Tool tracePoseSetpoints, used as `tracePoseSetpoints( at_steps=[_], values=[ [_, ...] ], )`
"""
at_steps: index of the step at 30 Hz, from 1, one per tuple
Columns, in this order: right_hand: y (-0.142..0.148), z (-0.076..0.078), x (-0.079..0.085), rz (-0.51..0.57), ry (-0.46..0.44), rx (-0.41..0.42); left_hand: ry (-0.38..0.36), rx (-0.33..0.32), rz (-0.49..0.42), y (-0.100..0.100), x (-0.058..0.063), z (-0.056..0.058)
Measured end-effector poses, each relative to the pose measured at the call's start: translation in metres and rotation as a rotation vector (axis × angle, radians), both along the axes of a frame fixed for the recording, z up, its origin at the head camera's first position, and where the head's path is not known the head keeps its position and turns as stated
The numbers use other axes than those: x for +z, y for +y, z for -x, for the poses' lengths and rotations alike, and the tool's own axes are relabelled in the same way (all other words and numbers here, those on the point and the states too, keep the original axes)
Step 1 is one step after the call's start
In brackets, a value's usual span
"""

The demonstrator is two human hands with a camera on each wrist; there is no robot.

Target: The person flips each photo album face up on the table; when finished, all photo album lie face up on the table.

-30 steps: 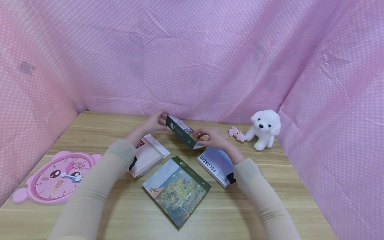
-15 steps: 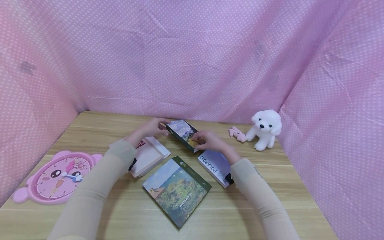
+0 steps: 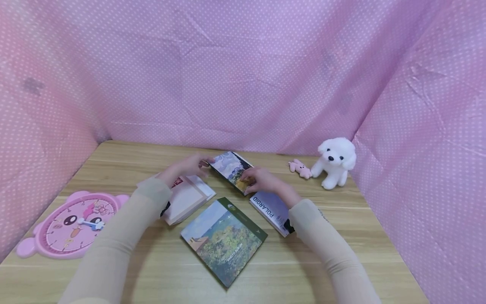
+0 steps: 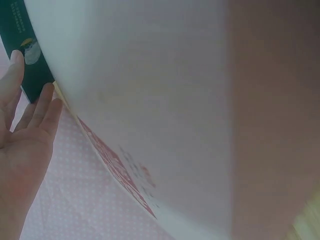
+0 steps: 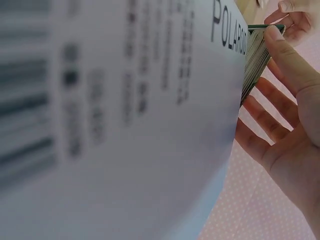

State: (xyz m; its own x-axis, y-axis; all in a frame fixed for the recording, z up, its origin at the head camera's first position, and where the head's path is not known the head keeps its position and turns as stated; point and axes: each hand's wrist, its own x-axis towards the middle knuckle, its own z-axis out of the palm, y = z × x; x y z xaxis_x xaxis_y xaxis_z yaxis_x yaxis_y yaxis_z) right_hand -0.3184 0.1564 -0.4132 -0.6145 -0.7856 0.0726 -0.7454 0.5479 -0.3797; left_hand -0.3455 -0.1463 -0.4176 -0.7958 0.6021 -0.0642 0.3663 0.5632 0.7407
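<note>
At the back middle of the table, a photo album (image 3: pixel 227 165) with a painted cover lies nearly flat between both hands. My left hand (image 3: pixel 194 164) pinches its left corner; in the left wrist view the thumb is on the dark green spine (image 4: pixel 30 55) and fingers are behind it. My right hand (image 3: pixel 263 179) grips the near right corner, and the right wrist view shows the thumb above the page edges (image 5: pixel 256 57) with fingers beneath. In front lies a second album (image 3: pixel 225 242), lettered PHOTO ALBUM. A white POLAROID album (image 3: pixel 269 207) lies under the right wrist.
A pale book-like item (image 3: pixel 187 200) with a red label lies by the left forearm. Far left is a pink cartoon clock (image 3: pixel 77 226). A white plush dog (image 3: pixel 334 162) and a small pink toy (image 3: pixel 301 169) stand at the back right, near the dotted curtain (image 3: pixel 243 84).
The far album has come down from a raised tilt to nearly flat, its cover now facing up. Both hands lowered with it, the left moving slightly nearer. The other things stayed put.
</note>
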Motion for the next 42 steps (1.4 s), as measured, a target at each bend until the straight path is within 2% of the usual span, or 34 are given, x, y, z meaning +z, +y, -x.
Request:
tracePoseSetpoints(
  at_steps=[4,8,13,16,21,25,30,35,40,42],
  values=[
    [-0.001,-0.002,-0.002,-0.020,-0.026,-0.006,0.062,-0.028,0.028,-0.002,-0.001,-0.004],
    [-0.002,-0.005,0.000,-0.041,-0.067,0.007,0.120,-0.032,0.108,-0.002,0.001,-0.008],
    [0.000,-0.013,0.007,-0.085,-0.078,0.000,0.110,0.007,0.196,0.001,0.008,-0.012],
    [0.004,-0.018,0.012,-0.093,-0.090,-0.019,0.103,0.036,0.222,0.004,0.014,-0.015],
    [0.010,-0.026,0.018,-0.074,-0.088,-0.035,0.136,0.058,0.236,0.007,0.024,-0.026],
    [0.014,-0.034,0.015,-0.100,-0.074,-0.032,0.203,0.055,0.208,0.013,0.029,-0.041],
    [0.017,-0.050,0.010,-0.120,-0.048,-0.002,0.266,0.028,0.155,0.024,0.027,-0.066],
    [0.023,-0.069,0.011,-0.114,-0.037,0.060,0.228,0.046,0.147,0.035,0.020,-0.090],
    [0.029,-0.088,0.010,-0.124,-0.084,0.079,0.177,0.043,0.143,0.041,0.013,-0.111],
    [0.033,-0.095,0.009,-0.124,-0.106,0.087,0.179,0.028,0.149,0.043,0.010,-0.117]
  ],
)
